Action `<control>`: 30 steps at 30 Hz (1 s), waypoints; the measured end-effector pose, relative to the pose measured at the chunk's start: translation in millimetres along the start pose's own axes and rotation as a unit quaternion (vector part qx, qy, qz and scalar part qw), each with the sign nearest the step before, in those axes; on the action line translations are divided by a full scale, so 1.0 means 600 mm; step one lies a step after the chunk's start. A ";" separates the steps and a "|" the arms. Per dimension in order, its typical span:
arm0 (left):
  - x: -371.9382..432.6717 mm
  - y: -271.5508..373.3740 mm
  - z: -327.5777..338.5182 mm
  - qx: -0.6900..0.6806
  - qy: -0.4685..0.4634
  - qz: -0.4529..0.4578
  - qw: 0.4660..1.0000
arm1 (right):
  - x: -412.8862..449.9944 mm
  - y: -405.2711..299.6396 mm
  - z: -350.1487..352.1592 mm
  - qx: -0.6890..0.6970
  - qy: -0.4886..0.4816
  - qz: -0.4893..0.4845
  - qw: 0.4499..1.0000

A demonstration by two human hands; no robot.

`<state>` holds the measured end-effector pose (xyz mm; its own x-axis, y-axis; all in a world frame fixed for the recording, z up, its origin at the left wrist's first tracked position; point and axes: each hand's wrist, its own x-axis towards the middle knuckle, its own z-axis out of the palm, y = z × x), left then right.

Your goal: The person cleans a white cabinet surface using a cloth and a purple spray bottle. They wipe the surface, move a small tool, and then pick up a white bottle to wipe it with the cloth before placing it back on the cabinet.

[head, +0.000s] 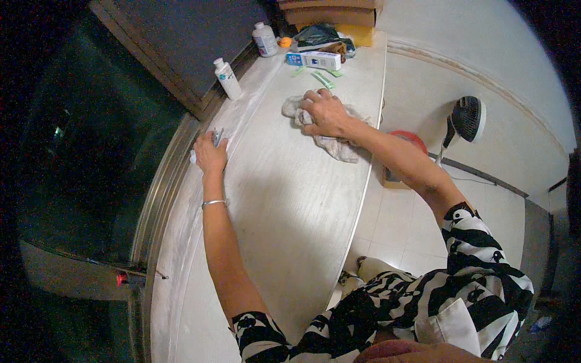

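My right hand (326, 113) presses on a crumpled pale cloth (338, 149) that lies on the white tabletop (290, 190), its fingers bent into the folds. On the ledge beside the window, my left hand (211, 152) is closed around small items; a grey metallic piece (219, 136) shows between thumb and fingers, and a bit of white sticks out at the hand's outer side. What exactly the left hand holds is mostly hidden. Beyond the cloth lie thin green-and-white packets (323, 79) and a blue-and-white box (314, 60).
A white bottle (228, 79) stands on the window ledge, a larger one (265, 40) farther back. Near it are an orange item (285, 42), dark plastic bags (317, 36) and cardboard boxes (329, 13). Right of the table are a black-and-white fan (466, 119) and a red basin (411, 139).
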<state>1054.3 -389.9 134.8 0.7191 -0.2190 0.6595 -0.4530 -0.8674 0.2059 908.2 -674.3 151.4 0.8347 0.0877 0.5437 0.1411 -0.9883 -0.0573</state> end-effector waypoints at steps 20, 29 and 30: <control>0.007 0.033 -0.038 0.102 0.013 -0.013 0.995 | 0.052 0.053 -0.018 0.142 -0.156 -0.190 0.959; 0.029 0.173 -0.120 -0.001 -0.013 0.027 1.000 | -0.010 0.323 -0.087 0.142 -0.083 -0.208 0.964; 0.029 0.198 -0.130 -0.004 -0.042 0.011 0.999 | -0.008 0.360 -0.096 0.131 -0.097 -0.172 0.971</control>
<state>972.1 -461.7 227.1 0.7503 -0.2746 0.6014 -0.4729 -0.8586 0.1980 904.2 -895.0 184.7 0.7948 0.4548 0.4018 0.5396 -0.8326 -0.1248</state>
